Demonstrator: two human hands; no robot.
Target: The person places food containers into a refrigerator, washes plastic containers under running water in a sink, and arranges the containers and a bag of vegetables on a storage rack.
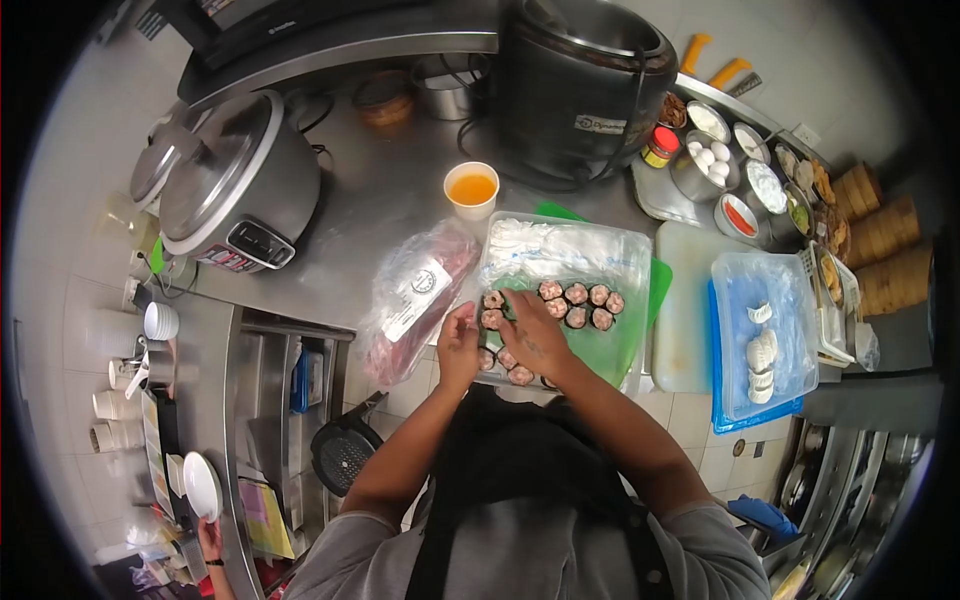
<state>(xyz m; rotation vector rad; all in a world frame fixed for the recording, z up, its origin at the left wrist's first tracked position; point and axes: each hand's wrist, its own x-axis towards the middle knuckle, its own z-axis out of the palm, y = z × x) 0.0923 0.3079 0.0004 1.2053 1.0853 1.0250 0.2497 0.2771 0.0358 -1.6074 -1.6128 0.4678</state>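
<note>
I've got left hand [458, 347] at left edge of tray [605, 350], right hand [537, 332] by rolls [492, 319] inside; can't tell if either grip is together or apart. Labelled bag [415, 305] on worktop [350, 165], left of tray.

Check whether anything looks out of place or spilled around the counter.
Two things look off. The plastic-wrapped pack beside the left hand juts past the front edge of the counter, and so does the blue tray under the clear tray of white dumplings. Either might tip if knocked. I see no clear spill.
</note>
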